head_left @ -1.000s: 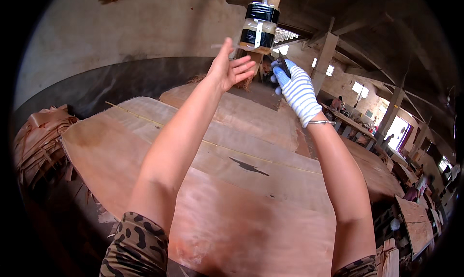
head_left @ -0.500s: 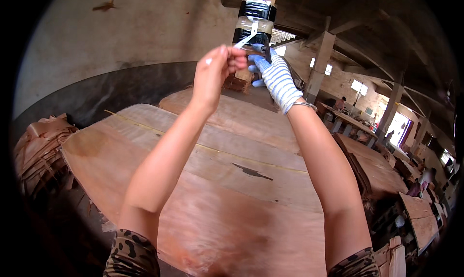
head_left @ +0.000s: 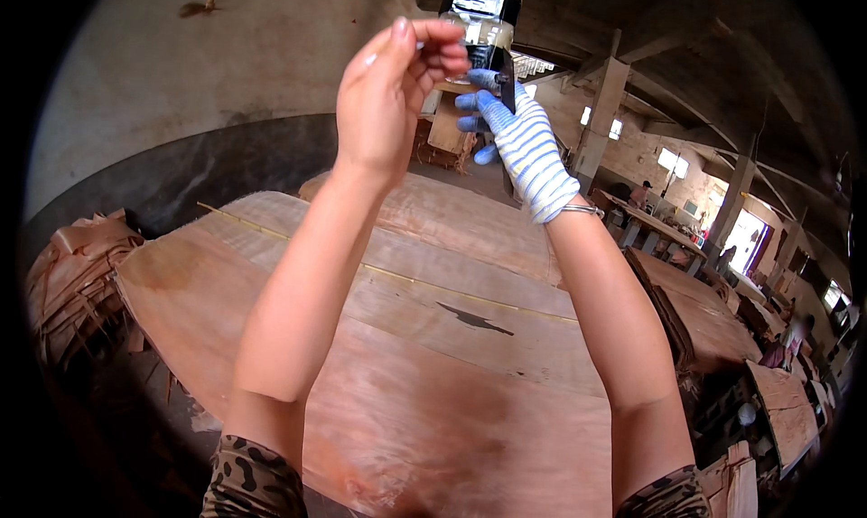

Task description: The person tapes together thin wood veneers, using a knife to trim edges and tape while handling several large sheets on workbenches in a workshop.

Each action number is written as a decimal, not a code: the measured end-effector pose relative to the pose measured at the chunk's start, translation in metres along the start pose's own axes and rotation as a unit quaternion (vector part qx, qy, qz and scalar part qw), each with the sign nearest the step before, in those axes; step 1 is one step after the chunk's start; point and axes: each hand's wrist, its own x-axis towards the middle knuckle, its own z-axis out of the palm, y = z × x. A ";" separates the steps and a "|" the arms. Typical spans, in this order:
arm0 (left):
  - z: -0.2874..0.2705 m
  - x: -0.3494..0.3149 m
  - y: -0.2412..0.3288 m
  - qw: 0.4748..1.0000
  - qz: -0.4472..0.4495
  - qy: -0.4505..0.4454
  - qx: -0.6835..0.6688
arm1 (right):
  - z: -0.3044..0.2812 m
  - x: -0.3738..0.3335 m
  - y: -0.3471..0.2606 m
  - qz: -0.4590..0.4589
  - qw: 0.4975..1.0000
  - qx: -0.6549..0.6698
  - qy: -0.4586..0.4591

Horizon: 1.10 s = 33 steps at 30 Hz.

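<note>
A roll of tape (head_left: 481,12), black and clear, hangs overhead at the top of the view. My bare left hand (head_left: 393,93) is raised to it, with thumb and fingertips pinched together right beside the roll, seemingly on the tape's loose end. My right hand (head_left: 519,143), in a blue-and-white striped glove with a bangle at the wrist, is just under the roll. It grips a small dark blade (head_left: 508,86) that points up against the roll's lower edge.
Below my arms lies a wide stack of reddish veneer sheets (head_left: 433,373) with a pale seam line and a dark knot hole (head_left: 474,317). Crumpled veneer scraps (head_left: 81,274) pile at the left. Benches with other stacks (head_left: 695,319), people and posts (head_left: 598,121) stand at right.
My left hand went from an open palm beside the roll to pinched fingers at its side. Both hands have risen and now sit tight against the roll.
</note>
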 end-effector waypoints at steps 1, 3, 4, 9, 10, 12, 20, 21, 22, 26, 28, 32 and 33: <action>0.001 0.006 0.001 1.000 0.009 -0.002 0.000 | -0.002 0.001 -0.002 -0.011 1.000 -0.001 0.002; 0.003 0.015 0.002 1.000 0.027 -0.006 -0.002 | -0.005 0.001 -0.004 -0.028 1.000 -0.001 0.003; 0.003 0.018 0.004 0.999 0.035 -0.012 0.002 | -0.006 0.001 -0.007 -0.033 0.999 -0.001 -0.001; -0.014 0.035 0.010 0.983 0.016 0.022 -0.181 | -0.003 -0.001 -0.016 -0.033 0.999 0.003 0.000; -0.011 0.037 0.013 0.967 0.002 0.033 -0.252 | -0.002 -0.003 -0.017 -0.035 0.999 0.005 -0.002; -0.010 0.040 0.023 0.945 0.000 0.057 -0.323 | 0.001 -0.005 -0.015 -0.025 1.000 -0.005 0.005; -0.023 -0.055 -0.009 0.984 -0.136 0.001 -0.114 | -0.007 -0.008 -0.006 0.028 0.998 0.048 -0.007; -0.023 -0.078 -0.023 0.973 -0.178 0.039 -0.142 | -0.008 -0.009 -0.005 0.046 0.997 0.067 -0.006; -0.024 -0.099 -0.034 0.957 -0.232 0.096 -0.148 | -0.007 -0.007 0.001 0.055 0.992 0.113 -0.017; -0.027 -0.175 -0.066 0.891 -0.327 0.201 -0.244 | -0.006 -0.016 0.017 0.123 0.980 0.158 0.008; -0.028 -0.203 -0.072 0.875 -0.377 0.189 -0.238 | -0.004 -0.035 0.026 0.143 0.977 0.155 0.040; -0.049 -0.220 -0.088 0.858 -0.503 0.017 0.097 | -0.004 -0.076 0.050 0.154 0.977 0.097 0.107; -0.059 -0.218 -0.095 0.820 -0.518 -0.055 0.237 | -0.003 -0.088 0.055 0.166 0.974 0.082 0.130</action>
